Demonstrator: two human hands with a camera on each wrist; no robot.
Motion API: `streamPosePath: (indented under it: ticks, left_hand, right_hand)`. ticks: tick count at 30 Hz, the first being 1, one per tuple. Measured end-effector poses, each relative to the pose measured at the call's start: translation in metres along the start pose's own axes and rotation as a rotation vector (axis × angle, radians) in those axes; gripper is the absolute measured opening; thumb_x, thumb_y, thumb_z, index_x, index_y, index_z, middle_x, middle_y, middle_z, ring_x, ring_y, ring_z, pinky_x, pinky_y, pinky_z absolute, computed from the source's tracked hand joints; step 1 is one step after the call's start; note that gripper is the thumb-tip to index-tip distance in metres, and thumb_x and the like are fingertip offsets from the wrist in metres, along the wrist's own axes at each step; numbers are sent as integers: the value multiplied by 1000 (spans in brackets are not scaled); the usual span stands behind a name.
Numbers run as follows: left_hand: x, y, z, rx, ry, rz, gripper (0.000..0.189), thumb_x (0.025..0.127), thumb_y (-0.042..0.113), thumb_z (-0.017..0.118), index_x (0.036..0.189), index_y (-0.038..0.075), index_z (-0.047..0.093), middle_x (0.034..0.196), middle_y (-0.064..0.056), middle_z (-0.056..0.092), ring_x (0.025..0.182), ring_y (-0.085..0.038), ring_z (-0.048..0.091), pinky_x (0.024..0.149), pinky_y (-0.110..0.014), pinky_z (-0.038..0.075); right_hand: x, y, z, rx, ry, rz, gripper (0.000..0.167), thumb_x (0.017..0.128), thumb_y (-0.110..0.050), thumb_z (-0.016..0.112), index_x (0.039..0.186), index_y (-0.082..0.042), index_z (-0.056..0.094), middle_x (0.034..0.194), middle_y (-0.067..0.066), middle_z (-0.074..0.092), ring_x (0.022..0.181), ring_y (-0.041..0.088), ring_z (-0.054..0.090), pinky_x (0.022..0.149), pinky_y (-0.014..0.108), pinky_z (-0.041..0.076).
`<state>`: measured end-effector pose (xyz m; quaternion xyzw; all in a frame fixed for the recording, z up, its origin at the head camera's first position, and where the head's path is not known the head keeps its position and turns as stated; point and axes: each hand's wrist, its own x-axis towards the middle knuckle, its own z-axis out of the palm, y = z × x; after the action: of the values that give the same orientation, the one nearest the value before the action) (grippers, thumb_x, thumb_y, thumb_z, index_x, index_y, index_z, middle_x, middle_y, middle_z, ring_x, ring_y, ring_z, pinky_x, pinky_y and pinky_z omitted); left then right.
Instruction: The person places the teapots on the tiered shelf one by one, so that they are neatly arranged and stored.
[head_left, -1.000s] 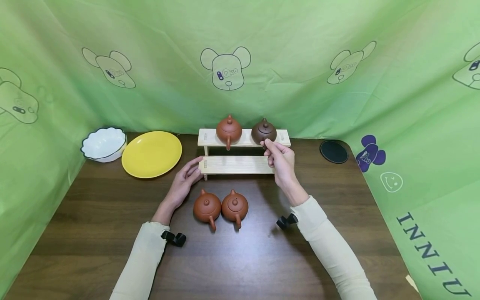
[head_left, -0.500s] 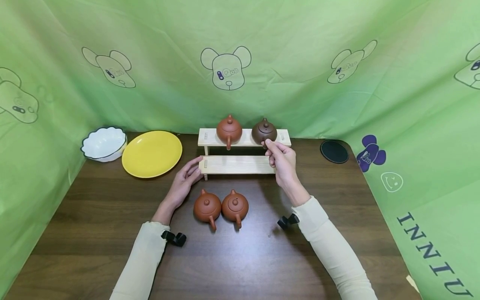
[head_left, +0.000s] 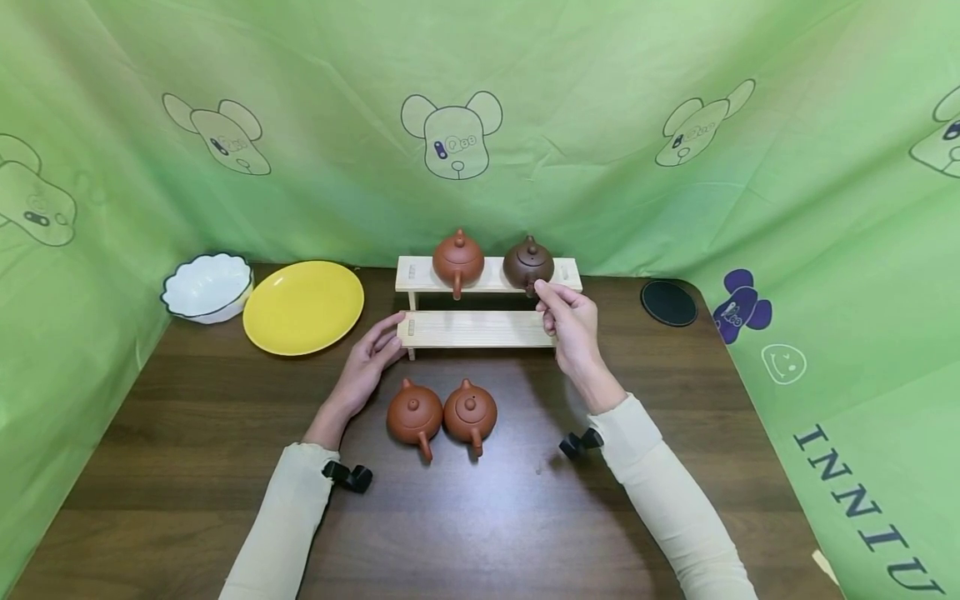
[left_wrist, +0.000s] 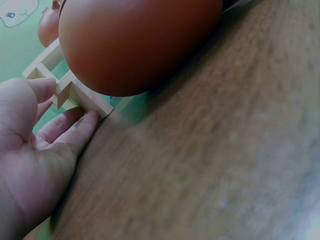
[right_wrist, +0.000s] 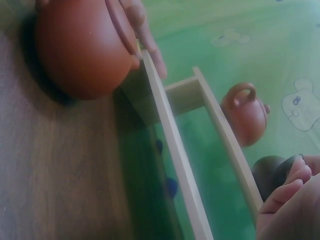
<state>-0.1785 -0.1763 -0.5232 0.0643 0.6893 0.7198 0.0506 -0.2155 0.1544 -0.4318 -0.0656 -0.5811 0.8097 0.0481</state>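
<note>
A two-tier wooden rack (head_left: 474, 330) stands at the back of the table. Its upper shelf carries a reddish-brown teapot (head_left: 457, 258) and a dark brown teapot (head_left: 527, 262), handles facing me. My left hand (head_left: 363, 367) holds the left end of the lower shelf, fingers spread around it. With thumb and fingers my right hand (head_left: 573, 333) pinches the dark teapot's handle at its tip. In the right wrist view the curled fingers (right_wrist: 286, 195) partly hide that teapot. Nearer to me on the table, two more reddish-brown teapots, one left (head_left: 412, 412) and one right (head_left: 470, 410), sit side by side.
A white scalloped bowl (head_left: 207, 289) and a yellow oval plate (head_left: 303, 308) lie at the back left of the table (head_left: 480, 525). At the back right is a black round coaster (head_left: 668, 302). Green printed cloth (head_left: 585, 142) hangs behind and along both sides.
My right hand has shifted slightly right and toward me along the dark teapot's handle, exposing more of it. The teapot stays in place on the shelf. The left hand has not moved.
</note>
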Motion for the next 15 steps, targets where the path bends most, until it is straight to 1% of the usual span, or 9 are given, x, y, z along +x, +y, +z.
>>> streamPosePath:
  ticks: [6, 8, 12, 15]
  left_hand:
    - [0, 0, 0, 7, 4, -4, 52, 119, 11, 53, 169, 6, 45, 177, -12, 39, 159, -32, 41, 116, -23, 54]
    - [0, 0, 0, 6, 3, -6, 52, 119, 11, 53, 169, 6, 45, 177, -12, 39, 159, -31, 41, 116, -23, 54]
    - [0, 1, -1, -3, 3, -14, 52, 119, 11, 53, 169, 6, 44, 176, -13, 39, 159, -31, 41, 116, -22, 54]
    - [0, 1, 0, -8, 3, -17, 52, 119, 11, 53, 169, 6, 45, 176, -13, 40, 159, -31, 41, 116, -23, 54]
  right_hand:
    - [-1, 1, -6, 14, 32, -13, 8, 102, -11, 82, 94, -12, 85, 65, -6, 66, 50, 1, 46, 46, 10, 33]
    - [-3, 1, -8, 17, 33, -14, 11, 102, -9, 81, 93, -13, 85, 65, -6, 65, 50, 1, 46, 45, 10, 33]
    - [-7, 0, -10, 18, 25, -10, 23, 105, -7, 77, 87, -20, 84, 66, -7, 64, 49, 0, 46, 45, 10, 33]
    - [-11, 0, -11, 15, 21, -10, 23, 105, -8, 78, 86, -21, 84, 66, -7, 64, 50, 0, 46, 45, 11, 33]
